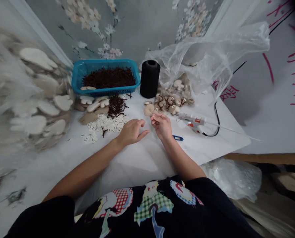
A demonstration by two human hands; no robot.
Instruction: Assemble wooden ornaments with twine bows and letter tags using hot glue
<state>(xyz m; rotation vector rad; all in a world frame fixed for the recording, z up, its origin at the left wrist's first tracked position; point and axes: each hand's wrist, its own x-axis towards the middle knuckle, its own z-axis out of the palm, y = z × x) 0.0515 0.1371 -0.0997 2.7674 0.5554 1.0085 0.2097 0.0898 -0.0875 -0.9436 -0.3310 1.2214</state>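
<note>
My right hand pinches a small beige padded fabric piece by its lower edge, in front of a black thread cone. Nothing shows in my left hand; its thumb and forefinger are apart, a little left of the right hand. By the left hand lies a spread of small white labels, with a heap of dark brown bows behind it. Finished-looking beige pieces with bows and labels lie beyond the right hand. A white glue gun rests to the right.
A blue basket of brown bows stands at the back. Clear plastic bags of padded pieces bulge at left; another clear bag sits back right. Blue thread snips lie near my right wrist. A black cord trails from the glue gun.
</note>
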